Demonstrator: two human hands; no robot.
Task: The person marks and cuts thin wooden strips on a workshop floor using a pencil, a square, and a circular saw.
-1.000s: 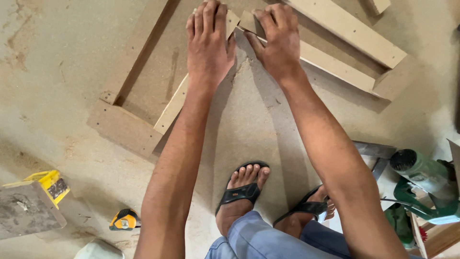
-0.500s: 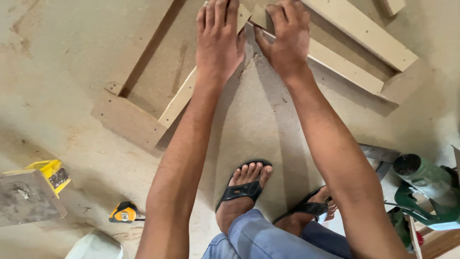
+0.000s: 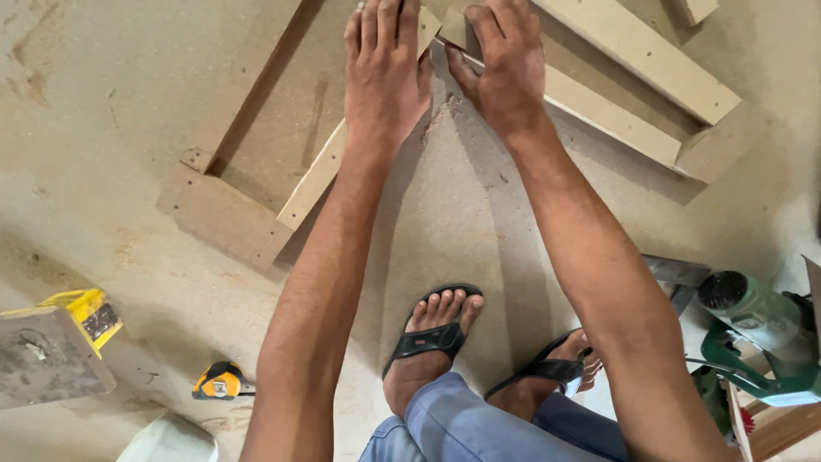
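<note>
While both arms stretch out over the dusty concrete floor point(image 3: 103, 128), the left hand point(image 3: 385, 73) lies flat, fingers together, pressing on the far end of a pale narrow wooden strip point(image 3: 312, 175) that runs back to a flat brown board piece point(image 3: 218, 214) on the near left. The right hand point(image 3: 505, 64) sits just beside it, fingers curled down over the end of a second long light-coloured wooden strip point(image 3: 616, 120) that angles off to the right; can't tell if it's really clamped on it or just pressing. The two strip ends meet right between the hands at the far edge of the view. A thicker pale wooden batten point(image 3: 641, 56) lies just beyond that second strip.

Near side: feet in black sandals point(image 3: 428, 338), blue jeans. A small yellow and black tape measure point(image 3: 220, 381) sits on the floor near left, a yellow-edged grey block point(image 3: 51, 355) further left, and a green power tool point(image 3: 757, 329) at near right.
</note>
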